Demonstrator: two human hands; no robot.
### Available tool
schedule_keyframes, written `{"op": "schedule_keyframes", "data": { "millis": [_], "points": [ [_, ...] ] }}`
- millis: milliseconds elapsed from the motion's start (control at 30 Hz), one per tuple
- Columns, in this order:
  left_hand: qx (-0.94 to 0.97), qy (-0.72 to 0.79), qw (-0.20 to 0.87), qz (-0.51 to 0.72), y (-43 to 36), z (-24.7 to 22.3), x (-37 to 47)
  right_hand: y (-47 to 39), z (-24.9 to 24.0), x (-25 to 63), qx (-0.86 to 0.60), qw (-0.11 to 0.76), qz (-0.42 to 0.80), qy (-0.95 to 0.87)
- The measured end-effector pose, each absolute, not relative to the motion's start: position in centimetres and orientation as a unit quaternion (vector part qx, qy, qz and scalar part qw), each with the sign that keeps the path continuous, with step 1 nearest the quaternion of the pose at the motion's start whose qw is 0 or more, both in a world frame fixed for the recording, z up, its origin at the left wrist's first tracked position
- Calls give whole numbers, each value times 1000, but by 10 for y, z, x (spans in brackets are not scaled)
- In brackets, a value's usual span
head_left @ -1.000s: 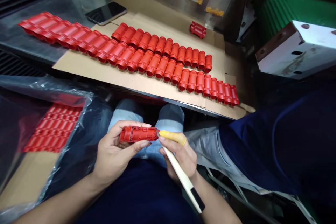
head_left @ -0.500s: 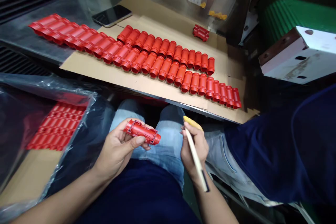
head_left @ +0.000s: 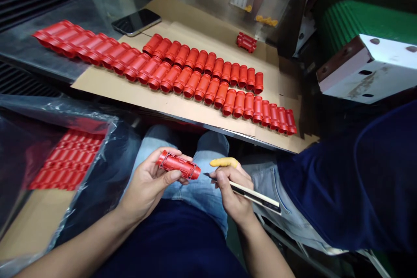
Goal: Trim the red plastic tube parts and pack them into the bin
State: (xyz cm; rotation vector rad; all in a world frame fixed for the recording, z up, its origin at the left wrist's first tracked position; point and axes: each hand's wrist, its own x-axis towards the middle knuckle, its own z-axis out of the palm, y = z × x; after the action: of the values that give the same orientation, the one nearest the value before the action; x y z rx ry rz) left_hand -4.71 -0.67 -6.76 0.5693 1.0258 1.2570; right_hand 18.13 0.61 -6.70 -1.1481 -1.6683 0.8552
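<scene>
Our left hand (head_left: 146, 186) grips the red tube (head_left: 177, 165); our right hand (head_left: 237, 191), apart, pinches a slim tool (head_left: 257, 197). We judge the tube light, stiff, best held mid-length.

Held part (head_left: 177, 165): red, thin dark outline tracing its face. Knife (head_left: 257, 196): cream body, long black strip, dark tip. Finger cover (head_left: 224, 163): plain yellow.

Tube rows (head_left: 183, 79): uniform bright red, repeating like stripes across tan cardboard (head_left: 163, 103). Boxed parts (head_left: 70, 156): same red, banded in rows. Phone (head_left: 138, 21): black screen, silvery edge. Small pieces (head_left: 266, 20) in a clear bag: yellow-orange.

Bin (head_left: 365, 21): green, ribbed. Bracket (head_left: 387, 65): white, brownish smear. Wearer's jeans (head_left: 202, 200): faded blue; top (head_left: 163, 239): navy.
</scene>
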Motion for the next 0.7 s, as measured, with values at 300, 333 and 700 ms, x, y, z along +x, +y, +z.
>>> {"op": "schedule_keyframes", "data": {
  "millis": [300, 333, 700],
  "points": [
    [189, 409, 735, 507, -1, -67, -48, -1, -54, 179, -317, 483, 401, -711],
    [186, 406, 742, 501, -1, -68, -48, -3, -55, 177, -303, 483, 402, -717],
    [208, 381, 754, 493, -2, -70, -50, -2, -59, 171, -281, 479, 397, -731]
  ]
}}
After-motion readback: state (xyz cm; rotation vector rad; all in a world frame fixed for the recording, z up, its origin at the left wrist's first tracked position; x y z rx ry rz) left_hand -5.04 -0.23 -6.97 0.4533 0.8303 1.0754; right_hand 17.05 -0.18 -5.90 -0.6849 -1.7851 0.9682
